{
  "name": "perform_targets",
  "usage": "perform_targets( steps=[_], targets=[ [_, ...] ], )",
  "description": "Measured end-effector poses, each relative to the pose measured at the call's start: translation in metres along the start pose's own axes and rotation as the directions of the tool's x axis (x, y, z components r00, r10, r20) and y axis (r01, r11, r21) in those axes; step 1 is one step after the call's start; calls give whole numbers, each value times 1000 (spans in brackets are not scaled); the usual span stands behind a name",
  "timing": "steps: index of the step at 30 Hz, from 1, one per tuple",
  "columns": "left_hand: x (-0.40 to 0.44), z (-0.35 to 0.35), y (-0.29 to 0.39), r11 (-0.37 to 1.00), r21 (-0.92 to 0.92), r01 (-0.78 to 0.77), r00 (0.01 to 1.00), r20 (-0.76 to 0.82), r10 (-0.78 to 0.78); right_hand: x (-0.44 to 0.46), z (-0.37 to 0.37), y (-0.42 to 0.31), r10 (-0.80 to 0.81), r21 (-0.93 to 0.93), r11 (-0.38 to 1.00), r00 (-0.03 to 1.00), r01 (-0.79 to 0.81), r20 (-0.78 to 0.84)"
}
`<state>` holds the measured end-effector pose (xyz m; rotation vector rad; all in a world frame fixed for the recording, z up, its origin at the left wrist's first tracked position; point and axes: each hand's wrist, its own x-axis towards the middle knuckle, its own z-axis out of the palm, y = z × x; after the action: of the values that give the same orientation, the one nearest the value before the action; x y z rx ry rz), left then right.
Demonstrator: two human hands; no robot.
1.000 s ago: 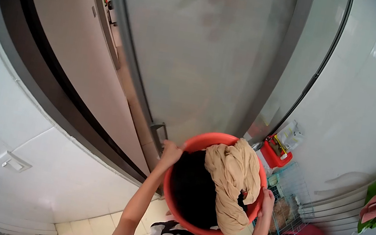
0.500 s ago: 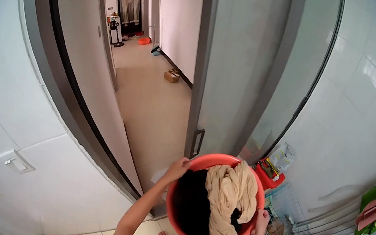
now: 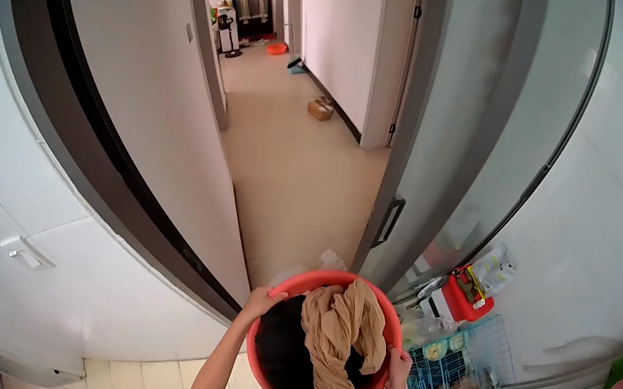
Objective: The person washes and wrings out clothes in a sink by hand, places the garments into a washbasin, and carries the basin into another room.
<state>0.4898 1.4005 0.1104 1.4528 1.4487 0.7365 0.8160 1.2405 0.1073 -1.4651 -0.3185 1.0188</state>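
Observation:
A round red plastic basin (image 3: 250, 347) is held in front of my body at waist height. Inside it lie a tan cloth (image 3: 342, 331) and dark clothing (image 3: 286, 347); the tan cloth drapes toward the near rim. My left hand (image 3: 260, 301) grips the rim on the far left side, fingers closed around it. On the right side, my right hand (image 3: 399, 365) is closed on the rim, slightly lower in view.
Ahead, a sliding door (image 3: 453, 136) with a dark handle (image 3: 388, 222) stands partly open onto a hallway floor (image 3: 291, 166). A cardboard box (image 3: 320, 109) sits along the hallway wall. At right are a blue wire cage (image 3: 461, 384) and a red container (image 3: 467, 299).
The door's handled panel has shifted right in view and the doorway gap looks wider. The basin, still in both hands, sits slightly lower and further left in view.

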Motion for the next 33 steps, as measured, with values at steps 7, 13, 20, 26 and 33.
perform_targets(
  steps=[7,13,20,26,33],
  targets=[
    [7,-15,18,965,-259,35,999,12,-33,27,28,-2,12,18,1000,1000,-13,24],
    [37,-30,26,979,-204,-6,1000,-31,0,58,58,-3,-6,-19,1000,997,7,73],
    [104,-62,14,902,-430,30,995,-69,-66,115,139,-21,-24,-90,995,987,39,157],
    [181,-127,8,959,-281,38,963,-247,-110,172,255,-40,-35,-208,974,968,89,249],
    [243,-179,-4,946,-323,20,966,-239,-102,201,325,-48,-88,-399,899,968,180,237]
  ],
)
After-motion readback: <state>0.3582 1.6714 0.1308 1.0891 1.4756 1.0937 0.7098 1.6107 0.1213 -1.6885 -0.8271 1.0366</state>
